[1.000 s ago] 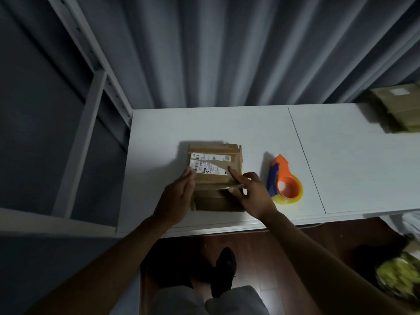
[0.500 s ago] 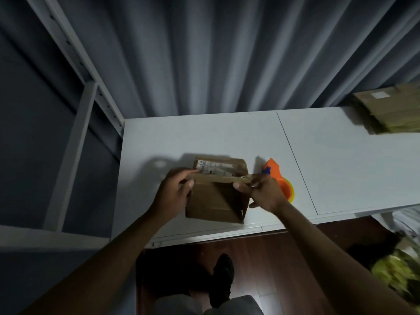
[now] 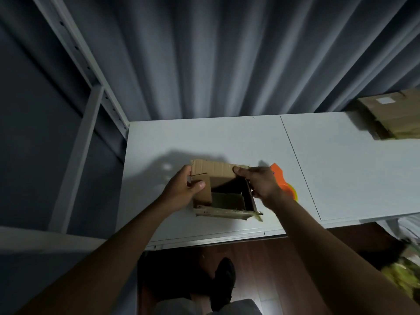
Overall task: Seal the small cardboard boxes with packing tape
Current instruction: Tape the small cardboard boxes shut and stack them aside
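A small brown cardboard box [image 3: 218, 172] stands on the white table [image 3: 204, 137] with its open side facing up and its flaps apart; the inside is dark. My left hand [image 3: 181, 192] grips the left side, thumb over the small left flap. My right hand [image 3: 261, 183] holds the right side, with the thumb pressed on the far flap. The near flap carries torn, pale tape along its edge. An orange tape dispenser [image 3: 284, 185] with a yellowish roll lies just right of the box, partly hidden behind my right hand.
More cardboard boxes [image 3: 395, 114] are stacked at the table's far right. A grey curtain hangs behind the table and a white metal frame [image 3: 91, 110] stands on the left. Below the table edge are a dark wood floor and a black shoe [image 3: 223, 283].
The box has been turned over: its labelled side, up a second ago, has gone out of sight and the open side with loose flaps now faces up. Both hands shifted to the box's sides.
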